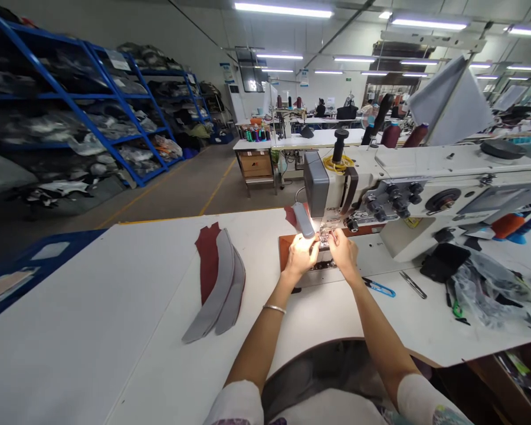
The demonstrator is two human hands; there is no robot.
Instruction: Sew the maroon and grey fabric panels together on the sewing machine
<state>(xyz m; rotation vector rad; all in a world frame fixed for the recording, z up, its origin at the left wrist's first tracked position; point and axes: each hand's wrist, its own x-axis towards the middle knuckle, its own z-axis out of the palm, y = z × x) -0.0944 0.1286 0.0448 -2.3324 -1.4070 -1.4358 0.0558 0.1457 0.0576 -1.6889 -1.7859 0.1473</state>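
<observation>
Both hands are close together under the lit head of a white sewing machine [407, 165]. My left hand [301, 255] is on the left of the needle area [324, 236], thumb and fingers drawn together. From the right, my right hand [344, 251] reaches the same spot with its fingertips pinched. Whatever either hand holds is too small or hidden to make out. Just behind my left fingers is a grey, round-ended piece [303, 221], with a dark red piece [290, 216] beside it. Curved grey and dark red cut pieces [223, 283] lie overlapped on the table to the left.
Blue-handled thread snips [380, 287] and metal tweezers [413, 284] lie right of my right forearm. Farther right are a black pouch [445, 262] and a clear plastic bag [495, 289]. A blue crate [39, 260] stands at the table's left edge.
</observation>
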